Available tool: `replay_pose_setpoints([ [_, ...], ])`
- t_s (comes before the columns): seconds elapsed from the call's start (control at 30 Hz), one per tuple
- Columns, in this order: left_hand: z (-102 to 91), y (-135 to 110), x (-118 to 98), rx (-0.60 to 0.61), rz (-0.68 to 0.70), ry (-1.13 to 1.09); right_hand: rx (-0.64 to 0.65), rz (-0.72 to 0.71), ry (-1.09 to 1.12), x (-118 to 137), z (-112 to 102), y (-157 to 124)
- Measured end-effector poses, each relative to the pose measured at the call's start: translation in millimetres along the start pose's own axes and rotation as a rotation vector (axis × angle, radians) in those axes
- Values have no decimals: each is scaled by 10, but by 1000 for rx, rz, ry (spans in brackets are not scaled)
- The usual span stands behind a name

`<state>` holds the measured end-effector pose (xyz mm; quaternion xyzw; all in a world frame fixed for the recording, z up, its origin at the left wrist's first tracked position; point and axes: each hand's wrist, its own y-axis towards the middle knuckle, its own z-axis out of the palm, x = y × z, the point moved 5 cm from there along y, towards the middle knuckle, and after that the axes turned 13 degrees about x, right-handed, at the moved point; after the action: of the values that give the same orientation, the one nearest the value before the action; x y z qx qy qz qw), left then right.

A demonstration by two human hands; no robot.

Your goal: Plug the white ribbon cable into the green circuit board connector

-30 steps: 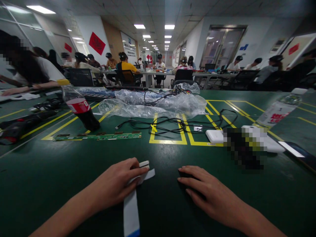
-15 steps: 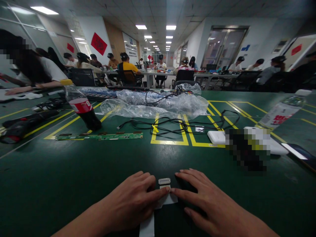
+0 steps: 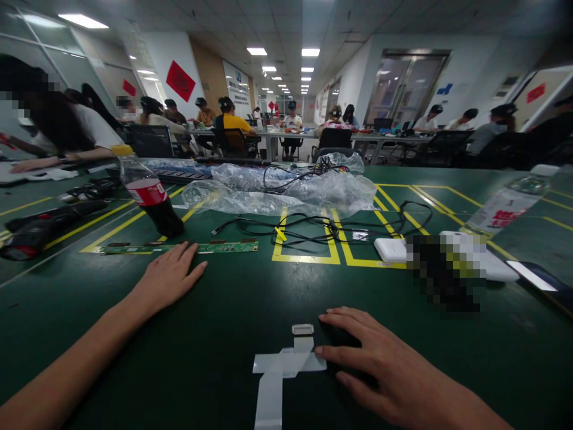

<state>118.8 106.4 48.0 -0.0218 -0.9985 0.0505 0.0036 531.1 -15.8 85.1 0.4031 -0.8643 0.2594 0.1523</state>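
My left hand reaches out over a long, narrow green circuit board, its fingertips over the board's near edge. Its fingers are stretched and hold nothing that shows. My right hand rests with fingers apart beside a white flat ribbon cable, one fingertip touching the right end of a whitish tape strip that crosses it. A silver connector forms the cable's far end.
Behind the board stands a cola bottle. Black cables and clear plastic wrap lie farther back. At right are a white box, a water bottle and a phone. A black-and-red tool lies left.
My left hand has left the ribbon cable and moved forward and left to the circuit board. My right hand stays near the tape, which is now uncovered.
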Motion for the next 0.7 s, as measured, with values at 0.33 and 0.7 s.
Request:
replay_pose_setpoints([
  [0.33, -154, -467, -990, 20, 315, 54, -76, -16, 4, -26, -23, -6],
  [0.7, -156, -982, -1729, 87, 718, -125, -205, -19, -98, -50, 39, 56],
])
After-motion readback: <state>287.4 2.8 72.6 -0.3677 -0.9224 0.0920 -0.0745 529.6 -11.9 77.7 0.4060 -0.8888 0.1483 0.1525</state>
